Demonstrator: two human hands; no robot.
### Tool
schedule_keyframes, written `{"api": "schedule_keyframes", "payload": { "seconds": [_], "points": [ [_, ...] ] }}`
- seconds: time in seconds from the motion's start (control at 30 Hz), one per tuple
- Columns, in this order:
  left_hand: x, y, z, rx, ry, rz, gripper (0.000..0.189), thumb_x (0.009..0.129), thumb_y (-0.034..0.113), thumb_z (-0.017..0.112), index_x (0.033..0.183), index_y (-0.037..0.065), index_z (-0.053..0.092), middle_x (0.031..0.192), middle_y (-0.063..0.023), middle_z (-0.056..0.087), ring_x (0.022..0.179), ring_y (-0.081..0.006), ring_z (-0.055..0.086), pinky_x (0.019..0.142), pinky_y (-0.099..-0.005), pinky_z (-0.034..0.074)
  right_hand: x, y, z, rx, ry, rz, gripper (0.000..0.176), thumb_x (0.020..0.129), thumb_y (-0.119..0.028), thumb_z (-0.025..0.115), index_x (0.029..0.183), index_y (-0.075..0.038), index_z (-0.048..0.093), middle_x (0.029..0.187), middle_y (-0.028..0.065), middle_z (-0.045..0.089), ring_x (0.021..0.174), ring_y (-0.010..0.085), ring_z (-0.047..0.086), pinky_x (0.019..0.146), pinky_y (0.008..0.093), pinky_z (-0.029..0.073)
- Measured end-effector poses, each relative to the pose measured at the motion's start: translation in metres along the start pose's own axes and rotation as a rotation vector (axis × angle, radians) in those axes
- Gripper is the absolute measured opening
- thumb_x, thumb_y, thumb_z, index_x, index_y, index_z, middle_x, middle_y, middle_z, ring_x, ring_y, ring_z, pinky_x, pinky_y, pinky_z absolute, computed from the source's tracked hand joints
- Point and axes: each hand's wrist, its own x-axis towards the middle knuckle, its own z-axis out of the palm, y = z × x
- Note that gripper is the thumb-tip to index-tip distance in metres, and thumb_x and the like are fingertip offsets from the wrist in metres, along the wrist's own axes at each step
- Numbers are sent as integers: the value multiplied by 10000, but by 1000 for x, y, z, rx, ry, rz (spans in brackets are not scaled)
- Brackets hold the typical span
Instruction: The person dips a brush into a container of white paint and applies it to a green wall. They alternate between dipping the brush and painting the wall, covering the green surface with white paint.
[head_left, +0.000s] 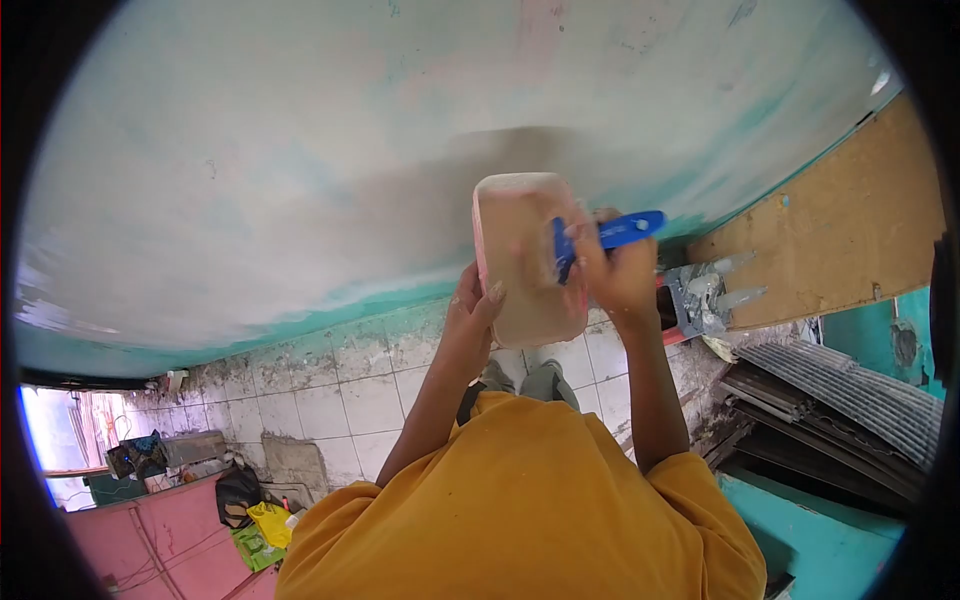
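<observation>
My left hand (474, 305) is closed on the left edge of a pinkish rectangular tub (530, 320), held up in front of the wall. Pale paint coats the inside of the tub. In my right hand (618, 270) is a paintbrush (632, 229) with a blue handle, its fingers wrapped round it. The brush head overlaps the right half of the tub, and its bristles are blurred. Behind both hands rises a wall (300, 180) covered in whitish paint, with turquoise showing in patches and along its lower edge.
White floor tiles (372, 405) run along the wall's foot. To the right are a brown board (830, 220), a paint-smeared grey object (700, 298) and stacked corrugated sheets (850, 390). Bags, one of them yellow (272, 522), sit at the lower left by a pink surface (170, 535).
</observation>
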Motion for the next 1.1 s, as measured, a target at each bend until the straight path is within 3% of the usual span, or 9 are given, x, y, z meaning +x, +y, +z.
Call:
{"api": "schedule_keyframes", "payload": {
  "seconds": [0.07,0.1,0.17,0.27,0.57,0.77,1.1],
  "points": [
    [1,2,-1,-6,-9,10,745,920,238,637,1475,-34,221,1430,-167,413,1334,-238,424,1094,-370,372,-2,11,1,353,221,118,287,972,-221,594,774,-14,617,656,68,632,566,142,585,543,289,454],
    [0,2,-1,-10,-17,16,746,921,242,641,1472,-35,223,1421,-165,423,1329,-236,430,1093,-370,373,-2,9,0,353,217,117,287,972,-221,594,774,-14,617,656,68,632,566,142,585,543,289,454],
    [-2,5,4,-6,-3,27,735,920,239,641,1467,-37,234,1411,-163,434,1319,-232,439,1087,-366,377,-4,3,-3,607,385,163,281,991,-243,580,793,-44,594,686,15,610,579,55,531,520,241,407],
    [-1,5,5,10,24,23,713,921,234,641,1455,-41,256,1395,-160,451,1300,-225,456,1072,-359,388,-9,17,-3,698,491,297,258,993,-264,582,843,-54,593,707,-10,554,554,61,465,510,229,378],
    [-5,-4,5,7,36,-3,681,930,230,636,1440,-50,282,1379,-162,469,1287,-215,469,1054,-350,402,-23,56,-15,806,630,555,294,962,-369,609,913,-86,543,719,-13,506,560,76,473,506,226,369],
    [-5,-13,21,19,58,6,688,934,240,636,1444,-50,277,1389,-164,464,1297,-217,464,1069,-355,387,-36,100,-20,1050,672,589,266,964,-339,605,887,-86,580,712,-7,530,557,84,491,510,244,381],
    [-16,-31,43,-19,68,33,654,947,270,630,1433,-26,308,1369,-137,480,1273,-206,482,1041,-351,415,-37,117,-34,1047,596,571,206,966,-282,590,915,-83,603,709,14,618,596,93,565,528,233,410]
  ]
}}
